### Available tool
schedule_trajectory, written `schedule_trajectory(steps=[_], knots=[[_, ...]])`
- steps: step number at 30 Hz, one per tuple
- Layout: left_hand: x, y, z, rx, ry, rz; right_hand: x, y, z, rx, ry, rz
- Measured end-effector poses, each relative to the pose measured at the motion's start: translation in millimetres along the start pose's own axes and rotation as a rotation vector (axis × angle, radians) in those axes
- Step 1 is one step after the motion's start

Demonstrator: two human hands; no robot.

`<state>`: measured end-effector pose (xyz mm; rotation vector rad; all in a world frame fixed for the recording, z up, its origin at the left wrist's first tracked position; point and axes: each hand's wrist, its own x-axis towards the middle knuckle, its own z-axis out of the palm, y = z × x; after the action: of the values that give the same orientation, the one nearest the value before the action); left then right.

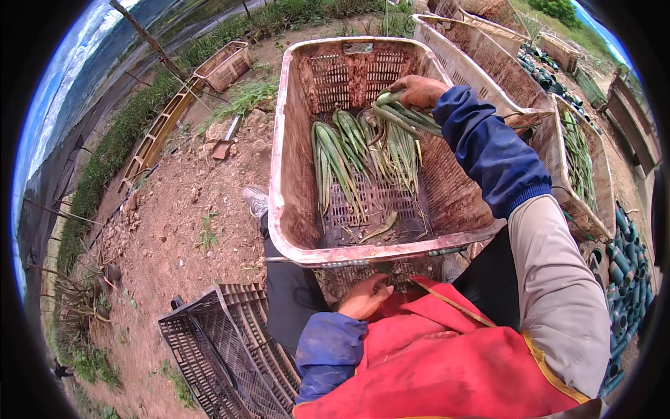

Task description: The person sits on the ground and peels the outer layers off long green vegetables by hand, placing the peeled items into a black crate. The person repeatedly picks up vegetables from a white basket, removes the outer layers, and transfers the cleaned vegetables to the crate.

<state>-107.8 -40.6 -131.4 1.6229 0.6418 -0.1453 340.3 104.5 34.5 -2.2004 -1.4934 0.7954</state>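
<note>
1. Several held leaves, long, thick and green, are bunched in the right hand, above the right side of a large crate.
2. The right hand is clasped around them from above, its fingers bent over the bunch; the arm reaches across the crate's right wall in a blue sleeve.
3. The left hand is just outside the crate's near wall, low by the lap, with its fingers curled; whether it grasps anything cannot be told.
4. Below the right hand, more green leaves lie in bundles on the slatted crate floor, and a single loose leaf lies near the near wall.
5. The crate is pale, with reddish-brown stains, and stands before the person, who wears a red apron with yellow edging.
6. To the left, a black crate sits tilted on reddish soil, and farther off lies a small tool.
7. To the right, another pale crate holds thin green stalks, near piled dark green tubes.
</note>
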Motion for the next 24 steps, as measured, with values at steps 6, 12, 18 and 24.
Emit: schedule_trajectory(steps=[6,12,18,24], knots=[[-33,50,-16,-0.872,-0.474,0.248,-140,-58,-75,0.219,0.160,-0.244],[-30,154,-66,-0.969,-0.070,0.673,-256,-118,-32,0.557,0.181,-0.341],[-10,194,-50,-1.228,0.119,0.775,-297,-112,87,0.063,0.274,-0.733],[-17,145,-63,-1.247,0.206,0.712,-312,-125,92,0.091,-0.204,-0.703]])
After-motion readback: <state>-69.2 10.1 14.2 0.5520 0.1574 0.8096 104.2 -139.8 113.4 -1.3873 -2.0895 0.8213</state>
